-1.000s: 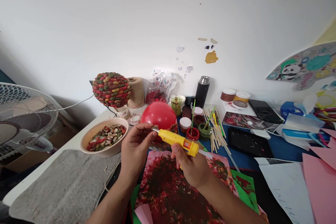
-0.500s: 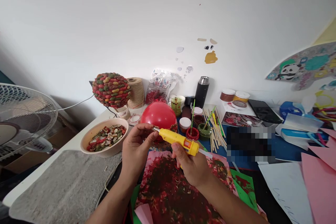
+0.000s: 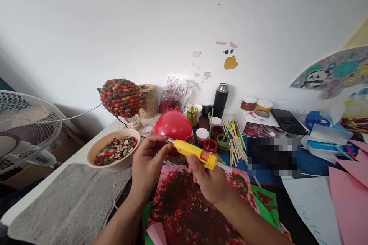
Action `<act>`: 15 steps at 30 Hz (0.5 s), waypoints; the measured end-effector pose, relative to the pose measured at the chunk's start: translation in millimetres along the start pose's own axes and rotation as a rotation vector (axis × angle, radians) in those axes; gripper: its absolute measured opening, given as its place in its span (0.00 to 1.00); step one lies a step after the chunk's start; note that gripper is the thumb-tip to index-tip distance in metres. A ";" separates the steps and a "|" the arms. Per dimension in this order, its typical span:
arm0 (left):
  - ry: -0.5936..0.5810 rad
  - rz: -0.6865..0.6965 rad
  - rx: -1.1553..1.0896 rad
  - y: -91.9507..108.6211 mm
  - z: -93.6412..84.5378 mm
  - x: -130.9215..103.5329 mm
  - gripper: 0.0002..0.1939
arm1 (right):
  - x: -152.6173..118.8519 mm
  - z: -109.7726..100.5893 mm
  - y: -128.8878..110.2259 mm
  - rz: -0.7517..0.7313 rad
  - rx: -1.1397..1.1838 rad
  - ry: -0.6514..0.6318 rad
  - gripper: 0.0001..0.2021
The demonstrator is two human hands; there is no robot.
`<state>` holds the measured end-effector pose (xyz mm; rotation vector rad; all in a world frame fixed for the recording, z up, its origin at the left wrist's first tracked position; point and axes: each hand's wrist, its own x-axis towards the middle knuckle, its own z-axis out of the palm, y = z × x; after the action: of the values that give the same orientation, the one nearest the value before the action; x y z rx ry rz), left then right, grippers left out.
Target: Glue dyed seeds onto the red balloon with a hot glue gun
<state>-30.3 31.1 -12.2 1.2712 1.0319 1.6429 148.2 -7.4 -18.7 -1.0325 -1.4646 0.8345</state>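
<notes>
1. Glue gun (image 3: 191,151), yellow and tilted, sat in the right hand (image 3: 213,180), whose fingers were curled around its grip with the thumb on the rear side of the body.
2. Its metal nozzle (image 3: 170,141) pointed at the left hand (image 3: 148,168), whose thumb and index finger stood narrowly spaced at the tip; whether they pinched a small piece, I could not tell.
3. The body looked light, stiff and rather smooth, so the grip seemed the surest hold. The metal was probably hot, a part for bare fingers to avoid.
4. A pale glue stick (image 3: 225,167) jutted out behind the right fingers; it seemed a little bendy and a poor handle.
5. Just beyond the left fingers was a red balloon (image 3: 173,124), taut, slick and surely fragile near heat, better cradled from beneath than pinched.
6. Left of the left fingers, a bowl (image 3: 113,165) held shell-like pieces (image 3: 120,151), seemingly light, hard and best taken by their edges.
</notes>
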 end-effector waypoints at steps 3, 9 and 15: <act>-0.002 0.005 0.007 0.4 -0.1 -0.1 0.17 | 0.1 -0.6 -1.4 -0.004 -0.009 0.000 0.31; 0.000 0.012 0.015 0.2 -0.8 0.0 0.17 | 0.3 -1.1 -1.3 -0.018 -0.026 0.006 0.30; 0.004 0.010 0.006 0.3 -0.2 1.2 0.17 | -0.1 -1.0 1.5 -0.023 -0.035 0.010 0.30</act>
<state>-30.7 32.0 -11.6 1.2789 1.0354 1.6516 149.4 -7.0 -19.9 -1.0427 -1.4844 0.7887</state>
